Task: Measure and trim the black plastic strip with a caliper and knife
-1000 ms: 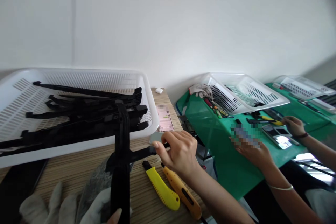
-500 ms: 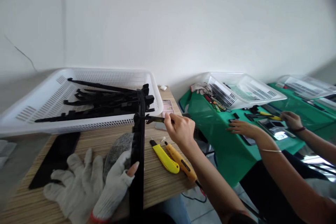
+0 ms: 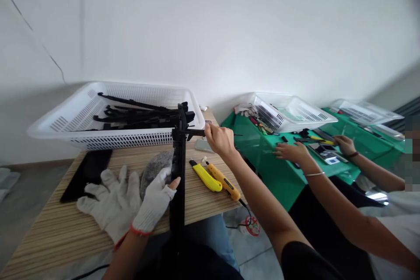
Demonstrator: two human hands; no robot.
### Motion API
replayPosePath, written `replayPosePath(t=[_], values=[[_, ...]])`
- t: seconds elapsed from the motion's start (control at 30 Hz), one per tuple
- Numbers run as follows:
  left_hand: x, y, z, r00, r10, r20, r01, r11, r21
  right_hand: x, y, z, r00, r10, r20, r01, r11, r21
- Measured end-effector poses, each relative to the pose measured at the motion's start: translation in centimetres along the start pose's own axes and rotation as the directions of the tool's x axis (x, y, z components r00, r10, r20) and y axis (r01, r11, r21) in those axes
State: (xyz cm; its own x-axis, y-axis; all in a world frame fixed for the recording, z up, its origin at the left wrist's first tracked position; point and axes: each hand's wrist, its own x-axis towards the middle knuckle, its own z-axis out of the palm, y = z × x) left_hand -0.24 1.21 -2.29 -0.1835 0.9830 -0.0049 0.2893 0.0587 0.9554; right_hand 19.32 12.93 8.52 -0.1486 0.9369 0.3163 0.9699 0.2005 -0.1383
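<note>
At far left on the wood-grain bench (image 3: 49,236), a white perforated basket (image 3: 46,129) stands near the wall (image 3: 210,30), with black strips (image 3: 131,118) heaped inside. Nearer, a flat black slab (image 3: 87,177) lies beside a limp whitish glove (image 3: 116,203), and right of that sits a grey stone (image 3: 155,168), partly hidden by the left hand (image 3: 155,199). This hand, gloved with its thumb tip bare, is clamped on a long black part (image 3: 179,162), which rises in front of the basket's right end. A dark bar (image 3: 196,132) runs rightward from the part's upper end into the bare right hand (image 3: 221,140), closed around it; whether the two are joined I cannot tell. The hands are apart. Below the right hand lie a yellow cutter (image 3: 206,177) and, just right, a corded yellow tool (image 3: 225,181). Farther right, a co-worker's hands (image 3: 292,153) work over a green-covered bench (image 3: 278,179) with a second basket (image 3: 295,123).
</note>
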Motion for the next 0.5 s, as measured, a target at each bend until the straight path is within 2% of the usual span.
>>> replayPosePath(t=[0.17,0.33,0.5], values=[[0.1,-0.3,0.1,1.0,-0.003,0.026,0.002,1.0,0.016,0.1,-0.7,0.0,0.999,-0.007,0.032,0.008,1.0,-0.006],[-0.2,-0.1,0.0,0.999,-0.013,0.047,0.011,0.999,0.039,0.2,0.4,1.4,0.996,-0.059,-0.062,0.064,0.995,0.078],[-0.3,0.1,0.1,0.999,0.008,0.052,-0.007,1.0,-0.011,0.0,1.1,2.6,0.989,-0.007,-0.146,0.037,0.979,0.199]])
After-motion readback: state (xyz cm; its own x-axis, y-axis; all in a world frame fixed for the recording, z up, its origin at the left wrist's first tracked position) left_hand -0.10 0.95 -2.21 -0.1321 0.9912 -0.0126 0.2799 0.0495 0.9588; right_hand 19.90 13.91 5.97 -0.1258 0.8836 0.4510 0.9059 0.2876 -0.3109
